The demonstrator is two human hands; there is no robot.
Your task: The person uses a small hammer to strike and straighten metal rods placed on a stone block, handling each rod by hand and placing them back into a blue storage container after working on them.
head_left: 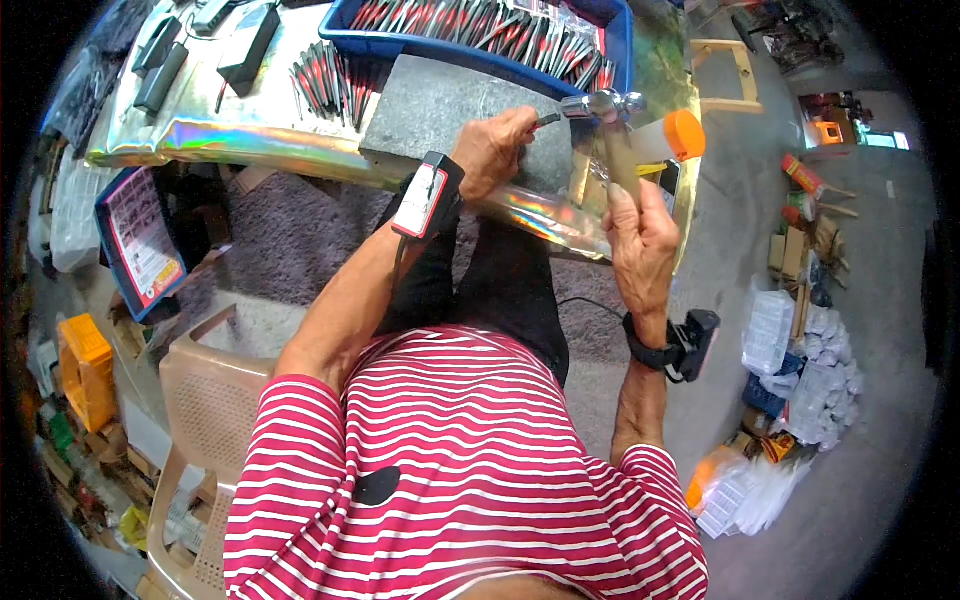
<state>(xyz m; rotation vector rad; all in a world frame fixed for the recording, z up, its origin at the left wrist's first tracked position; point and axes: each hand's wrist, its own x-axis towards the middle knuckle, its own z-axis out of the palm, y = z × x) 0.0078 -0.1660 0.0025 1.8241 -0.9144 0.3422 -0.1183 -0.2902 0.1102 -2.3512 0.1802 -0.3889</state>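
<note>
Head view: I see left hand (490,152) pinched together on small dark piece (547,120), piece sitting over grey block (430,105) beneath that grip. Right hand (642,235) clamped round handle of hammer (620,150), its metal head just right of left grip; I cannot tell if it touches piece. Beyond left grip, blue bin (400,43) of red-and-black pieces (470,25). Orange-capped container (685,135) just beyond right grip.

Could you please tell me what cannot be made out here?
Head view: most of the dark piece, hidden by the left hand.
Head view: the lower end of the hammer, hidden by the right hand.
Head view: the far side of the blue bin, cut off by the top edge.
</note>
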